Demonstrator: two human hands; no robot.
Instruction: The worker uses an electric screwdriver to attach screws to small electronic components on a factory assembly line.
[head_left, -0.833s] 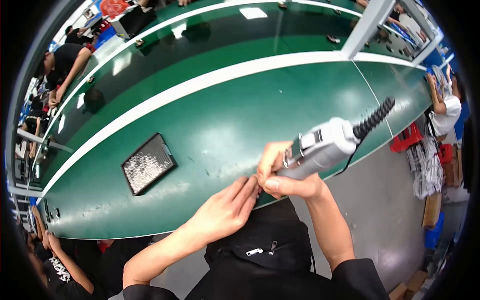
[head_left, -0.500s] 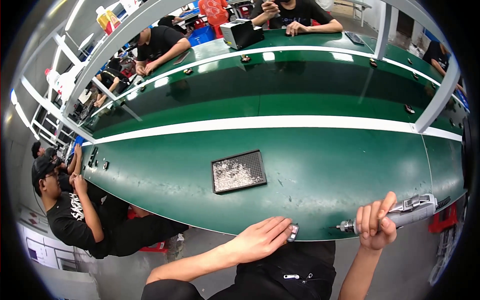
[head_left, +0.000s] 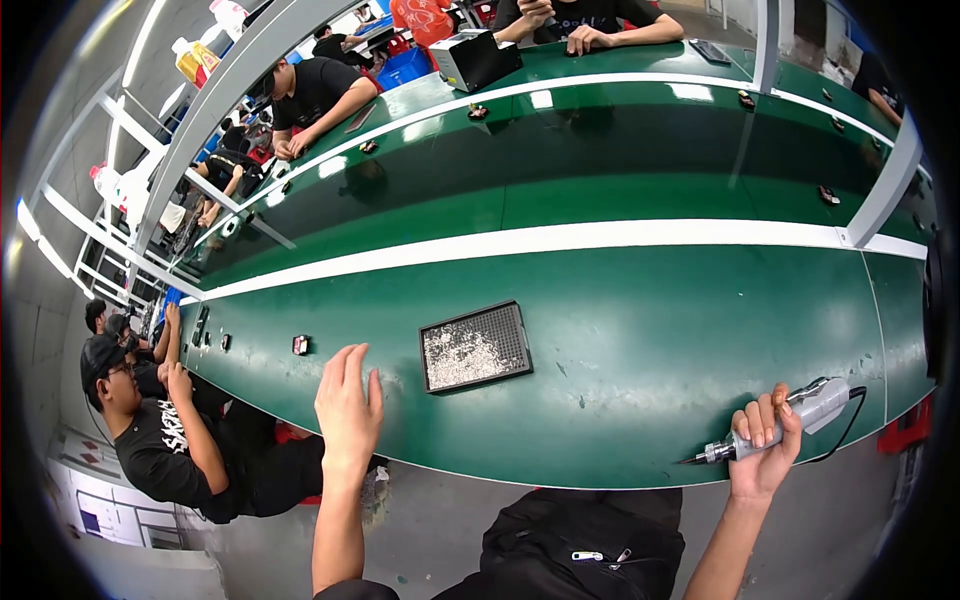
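A long green bench (head_left: pixel 640 330) with a white stripe runs through a busy workshop, with other people seated along it. My right hand (head_left: pixel 762 452) is wrapped tight around a grey driver (head_left: pixel 790 420), fingers closed over its barrel, holding it level over the bench's near edge with the tip pointing left, ready for use rather than set down. Its cord trails off to the right, and I can't see where it ends. My left hand (head_left: pixel 348 408) hangs flat and spread above the bench, holding nothing, just left of the black tray (head_left: pixel 474 346) (full of small pale parts, too fine to tell apart). A small dark piece (head_left: pixel 300 344) sits further left; what it is I can't make out. The driver's bit is too thin to read.
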